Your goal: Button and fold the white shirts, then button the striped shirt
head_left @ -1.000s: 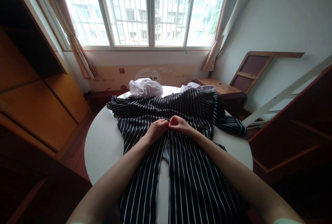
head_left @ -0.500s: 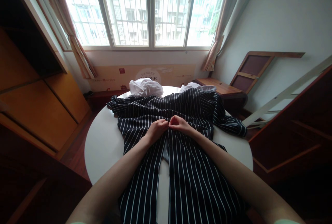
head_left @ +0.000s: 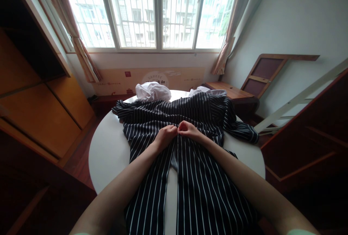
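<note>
A black garment with white stripes (head_left: 206,177), long and with sleeves, lies spread over a round white table (head_left: 106,155). Its front parts below my hands, and the table shows through the gap. My left hand (head_left: 166,134) is closed on the left front edge. Right beside it, my right hand (head_left: 187,129) pinches the other front edge between thumb and fingers. The two hands meet at the middle of the garment. Whatever small fastening may be between the fingertips is hidden. One sleeve (head_left: 241,131) hangs toward the table's right edge.
Two heaps of white cloth, a left one (head_left: 152,91) and a right one (head_left: 208,91), lie at the table's far side. A wooden cabinet (head_left: 43,108) stands at left. To the right are a wooden chair (head_left: 261,75) and a white ladder-like frame (head_left: 293,100). A barred window is ahead.
Both hands stay at the same spot on the garment's front; only a very slight shift of the fingers shows. The garment and the cloth heaps have not moved noticeably.
</note>
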Motion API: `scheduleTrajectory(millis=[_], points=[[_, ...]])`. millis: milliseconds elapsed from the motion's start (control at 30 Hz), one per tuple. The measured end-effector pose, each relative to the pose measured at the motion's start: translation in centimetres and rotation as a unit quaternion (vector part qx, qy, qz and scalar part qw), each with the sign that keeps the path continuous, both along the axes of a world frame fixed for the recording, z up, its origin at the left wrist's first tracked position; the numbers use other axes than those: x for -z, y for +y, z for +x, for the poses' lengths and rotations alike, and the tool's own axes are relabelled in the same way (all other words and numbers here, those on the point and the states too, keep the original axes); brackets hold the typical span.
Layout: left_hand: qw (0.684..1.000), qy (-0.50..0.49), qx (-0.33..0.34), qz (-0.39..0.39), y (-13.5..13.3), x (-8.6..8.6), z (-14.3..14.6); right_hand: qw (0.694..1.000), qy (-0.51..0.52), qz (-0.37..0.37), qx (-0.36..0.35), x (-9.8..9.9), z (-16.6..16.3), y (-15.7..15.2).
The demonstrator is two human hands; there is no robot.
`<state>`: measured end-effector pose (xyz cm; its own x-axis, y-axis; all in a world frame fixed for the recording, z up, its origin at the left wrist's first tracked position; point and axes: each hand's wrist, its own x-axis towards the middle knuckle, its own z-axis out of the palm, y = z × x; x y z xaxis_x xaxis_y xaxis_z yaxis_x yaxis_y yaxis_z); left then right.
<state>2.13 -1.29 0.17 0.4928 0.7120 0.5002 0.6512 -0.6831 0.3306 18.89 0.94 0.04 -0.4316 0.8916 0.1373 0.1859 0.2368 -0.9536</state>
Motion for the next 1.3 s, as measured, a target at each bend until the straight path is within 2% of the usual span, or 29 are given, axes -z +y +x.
scheduleTrajectory(millis=[267,867,1300], points=[[1.0,0.01,0.004,0.019,0.14,-0.02,-0.23,1.0,0.007,-0.005,-0.008,0.19,0.12,0.13],[0.996,0.051,-0.051,0.059,0.29,0.3,-0.1,0.999,-0.021,0.029,0.005,0.05,0.13,0.03],[0.996,0.069,-0.025,0.055,0.07,0.04,-0.03,1.0,-0.016,0.009,0.02,0.02,-0.05,0.03]])
